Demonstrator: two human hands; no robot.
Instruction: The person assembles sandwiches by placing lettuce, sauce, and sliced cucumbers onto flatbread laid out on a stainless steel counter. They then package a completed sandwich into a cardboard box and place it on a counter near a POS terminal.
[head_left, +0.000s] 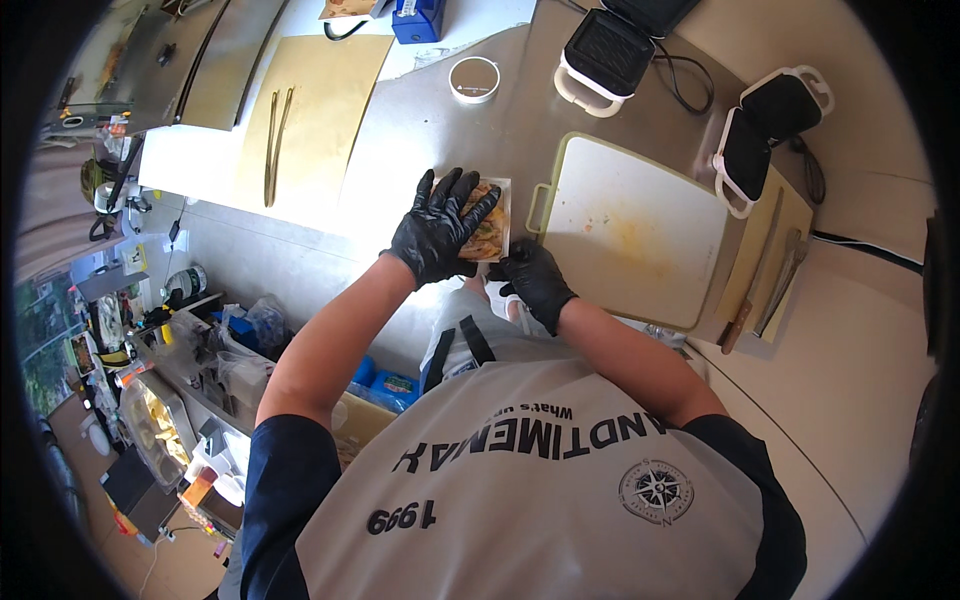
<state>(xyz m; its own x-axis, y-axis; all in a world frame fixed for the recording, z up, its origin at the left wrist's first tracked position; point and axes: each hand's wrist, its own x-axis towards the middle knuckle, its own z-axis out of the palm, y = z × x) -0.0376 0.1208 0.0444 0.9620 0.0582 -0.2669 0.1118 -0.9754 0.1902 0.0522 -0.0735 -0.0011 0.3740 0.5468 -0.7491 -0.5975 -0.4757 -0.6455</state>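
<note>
My left hand (442, 225), in a black glove, lies spread over a shallow, light-rimmed food container (506, 217), its thumb at the near edge. Inside is food with browned and orange-yellow parts (487, 232), which looks like a filled sandwich; my fingers hide part of it. My right hand (536, 281), also black-gloved, is curled at the container's near right corner; its fingertips are hidden, so its hold is unclear. Just right of the hands, a white cutting board with a green rim (637, 225) bears orange-yellow stains and crumbs.
Two sandwich makers (607, 64) (750, 150) stand unfolded at the back right, with cords. Metal tongs (277, 146) lie on a tan sheet at left. A round white-rimmed device (474, 80) sits behind. A wooden-handled knife (739, 326) and more tongs (784, 281) lie right.
</note>
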